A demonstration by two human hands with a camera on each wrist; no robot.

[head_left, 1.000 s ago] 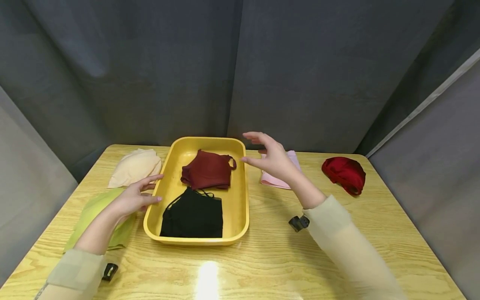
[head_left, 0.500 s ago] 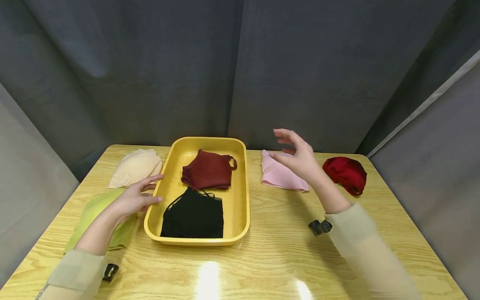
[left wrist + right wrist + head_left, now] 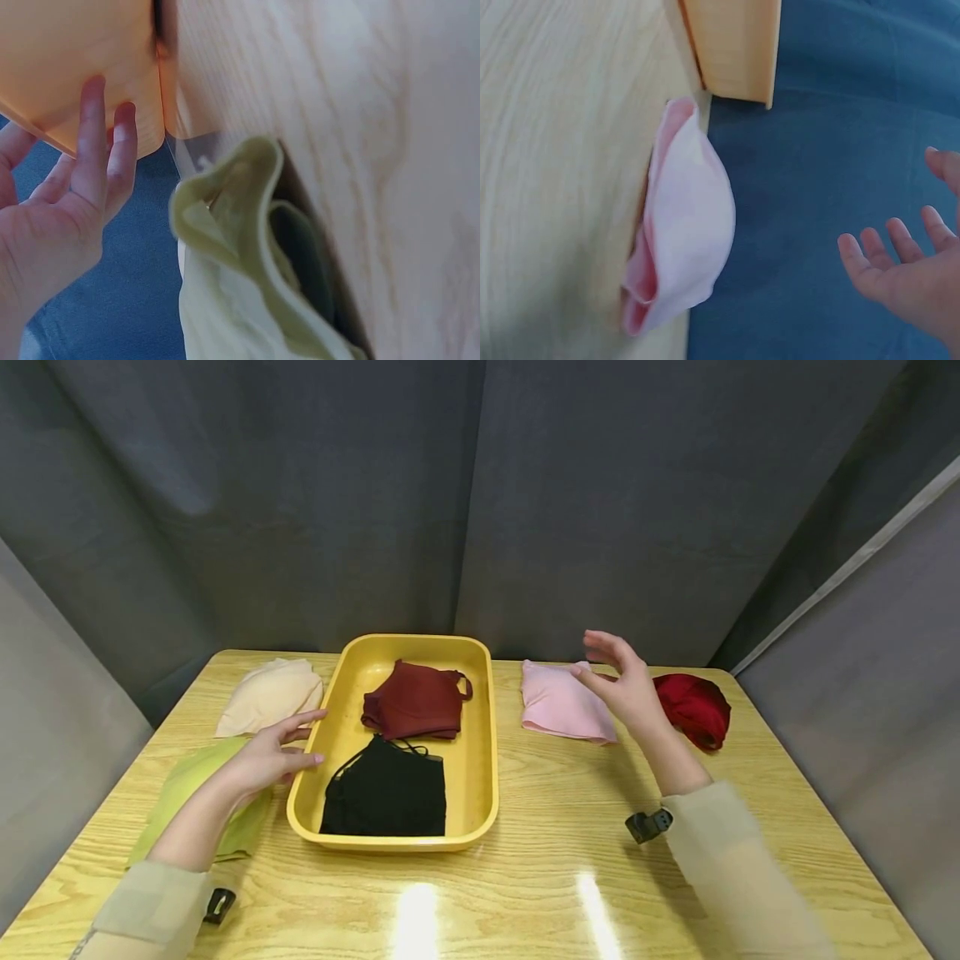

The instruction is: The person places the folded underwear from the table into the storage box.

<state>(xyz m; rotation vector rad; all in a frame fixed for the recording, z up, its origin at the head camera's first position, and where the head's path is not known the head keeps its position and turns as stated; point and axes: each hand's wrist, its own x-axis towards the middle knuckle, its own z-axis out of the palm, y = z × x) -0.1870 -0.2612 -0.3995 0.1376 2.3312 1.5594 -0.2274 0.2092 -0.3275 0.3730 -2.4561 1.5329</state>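
Observation:
My left hand rests its spread fingers against the left side of a yellow tray; in the left wrist view the fingertips lie on the tray's outer wall. Inside the tray, a folded maroon bra sits behind a folded black strappy top. My right hand is raised with nothing in it, its fingers loosely bent. It overlaps the edge of a folded pink garment in the head view. In the right wrist view the pink garment lies apart from the hand.
A shiny red folded garment lies at the back right of the wooden table. On the left are a cream folded garment and a green one, partly under the left forearm. Grey curtains enclose the table.
My right hand has moved right, from the tray's right edge past the pink garment, which now shows almost fully. The left hand and the tray have stayed put.

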